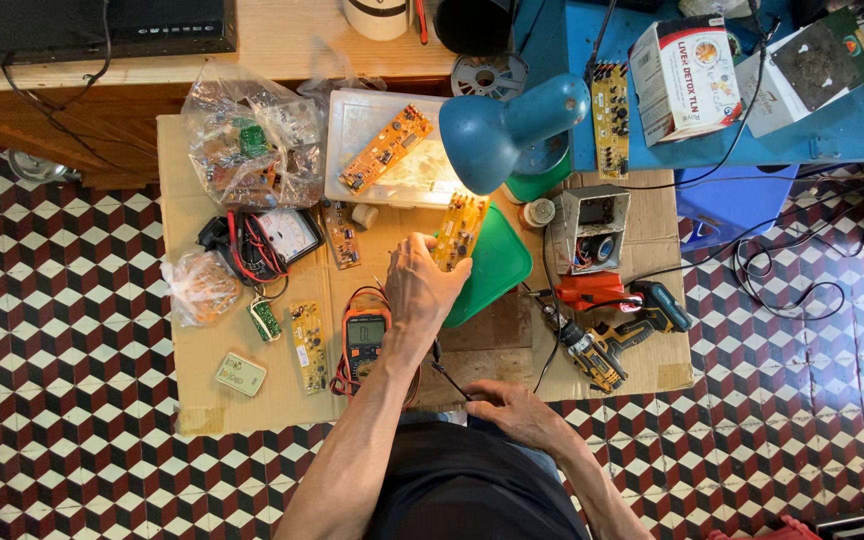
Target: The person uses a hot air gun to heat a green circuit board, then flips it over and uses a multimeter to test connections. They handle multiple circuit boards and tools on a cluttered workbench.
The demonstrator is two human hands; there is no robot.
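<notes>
Circuit board held under the lamp

The left hand (420, 285) grips a yellow circuit board (459, 230), tilted into the blue lamp (512, 125) light above the green lid (497, 270); the right hand (512, 405) pinches a thin black probe lead (449, 378) near the body, just beside the orange multimeter (365, 338) on the cardboard sheet (252, 400).

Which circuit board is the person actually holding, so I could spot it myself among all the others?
Start at the blue desk lamp over the cardboard sheet. Just under its shade, the left hand grips a yellow-orange circuit board at the edge of a green lid. Unlike the other boards, which lie flat on the cardboard or the clear box, this one is pinched between fingers and lit directly by the lamp.
</notes>
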